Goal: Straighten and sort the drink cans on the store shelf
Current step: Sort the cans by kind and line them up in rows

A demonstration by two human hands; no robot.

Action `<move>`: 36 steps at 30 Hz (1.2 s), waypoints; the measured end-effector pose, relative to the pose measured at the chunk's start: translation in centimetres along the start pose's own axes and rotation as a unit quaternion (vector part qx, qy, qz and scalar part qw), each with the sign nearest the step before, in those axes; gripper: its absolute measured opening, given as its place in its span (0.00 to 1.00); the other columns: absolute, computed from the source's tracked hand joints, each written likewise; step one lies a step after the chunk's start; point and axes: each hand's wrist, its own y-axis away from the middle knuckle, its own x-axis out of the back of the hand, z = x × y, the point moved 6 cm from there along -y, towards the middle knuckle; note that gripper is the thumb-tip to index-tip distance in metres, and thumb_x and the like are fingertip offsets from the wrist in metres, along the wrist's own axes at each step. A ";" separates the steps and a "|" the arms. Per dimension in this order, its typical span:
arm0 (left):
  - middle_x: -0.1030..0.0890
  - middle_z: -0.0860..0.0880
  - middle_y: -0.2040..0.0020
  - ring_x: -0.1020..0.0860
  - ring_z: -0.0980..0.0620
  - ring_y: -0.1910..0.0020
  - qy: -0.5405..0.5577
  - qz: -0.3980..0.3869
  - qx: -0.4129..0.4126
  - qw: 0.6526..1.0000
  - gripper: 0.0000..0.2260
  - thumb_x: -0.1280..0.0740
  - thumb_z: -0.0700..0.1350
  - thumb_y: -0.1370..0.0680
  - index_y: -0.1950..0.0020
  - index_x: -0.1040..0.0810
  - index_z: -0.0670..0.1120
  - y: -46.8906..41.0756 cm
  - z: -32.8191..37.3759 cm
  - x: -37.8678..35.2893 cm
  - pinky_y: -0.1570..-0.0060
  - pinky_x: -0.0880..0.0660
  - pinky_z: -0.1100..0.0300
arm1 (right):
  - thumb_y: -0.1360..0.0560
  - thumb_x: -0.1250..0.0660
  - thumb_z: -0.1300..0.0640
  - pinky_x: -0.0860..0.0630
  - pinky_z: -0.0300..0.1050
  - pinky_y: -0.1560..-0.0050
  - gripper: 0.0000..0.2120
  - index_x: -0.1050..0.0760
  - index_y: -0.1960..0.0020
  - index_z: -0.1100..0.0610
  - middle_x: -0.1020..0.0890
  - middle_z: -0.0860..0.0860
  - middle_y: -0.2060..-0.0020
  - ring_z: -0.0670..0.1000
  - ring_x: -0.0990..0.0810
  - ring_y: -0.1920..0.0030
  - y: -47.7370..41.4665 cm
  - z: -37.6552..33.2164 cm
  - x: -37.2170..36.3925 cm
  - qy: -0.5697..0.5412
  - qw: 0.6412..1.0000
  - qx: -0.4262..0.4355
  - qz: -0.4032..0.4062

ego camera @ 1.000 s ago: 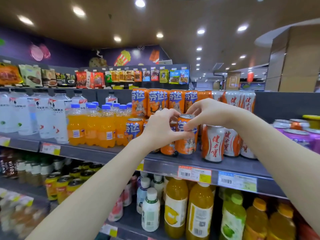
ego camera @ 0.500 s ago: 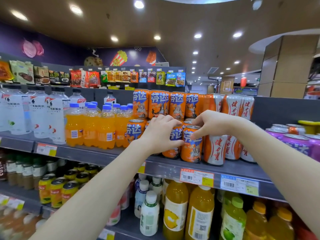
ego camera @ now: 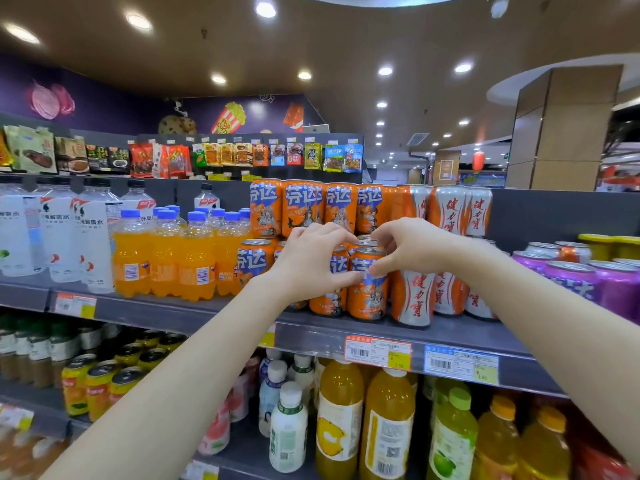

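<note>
An orange can with blue lettering (ego camera: pixel 366 301) stands upright at the front of the grey shelf (ego camera: pixel 346 327), at the head of a row of matching orange cans (ego camera: pixel 254 263). My left hand (ego camera: pixel 310 263) pinches its upper left side with thumb and fingers. From the right, my right hand (ego camera: pixel 414 247) grips its rim and upper side. More orange cans (ego camera: pixel 299 207) are stacked on a second tier behind. White-and-orange cans (ego camera: pixel 414 299) stand directly to the right, touching the row.
Orange soda bottles (ego camera: pixel 166 261) and white water bottles (ego camera: pixel 59 237) fill the shelf's left side. Purple cans (ego camera: pixel 571 278) sit at the far right. Juice bottles (ego camera: pixel 388 424) and small cans (ego camera: pixel 100 386) fill the shelf below. Price tags (ego camera: pixel 379 351) line the shelf edge.
The orange can, held slightly raised and tilted a second ago, now rests upright on the shelf front. Both hands came down with it and stay on it.
</note>
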 end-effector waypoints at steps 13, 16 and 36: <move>0.20 0.57 0.38 0.24 0.56 0.39 0.087 0.036 -0.091 0.991 0.18 0.34 0.58 0.21 0.34 0.22 0.53 -7.8 14.0 -2.8 0.33 0.33 0.51 | 0.23 0.29 0.56 0.25 0.43 0.43 0.18 0.20 0.34 0.57 0.17 0.53 0.40 0.52 0.19 0.42 7.5 16.8 10.3 0.054 0.985 -0.129 0.096; 0.19 0.55 0.38 0.23 0.53 0.38 0.085 0.015 -0.100 0.991 0.17 0.34 0.57 0.21 0.34 0.21 0.52 -10.5 17.2 -4.3 0.33 0.32 0.48 | 0.24 0.30 0.57 0.27 0.44 0.41 0.18 0.19 0.35 0.58 0.17 0.53 0.38 0.55 0.20 0.39 8.4 22.0 11.3 0.095 0.975 -0.176 0.092; 0.21 0.47 0.33 0.23 0.47 0.36 0.066 -0.220 0.011 0.973 0.24 0.30 0.53 0.21 0.26 0.26 0.49 -25.6 24.1 -16.1 0.37 0.24 0.51 | 0.29 0.22 0.56 0.23 0.54 0.36 0.33 0.27 0.26 0.54 0.23 0.51 0.31 0.56 0.24 0.34 1.2 40.4 9.5 0.127 0.960 -0.218 -0.121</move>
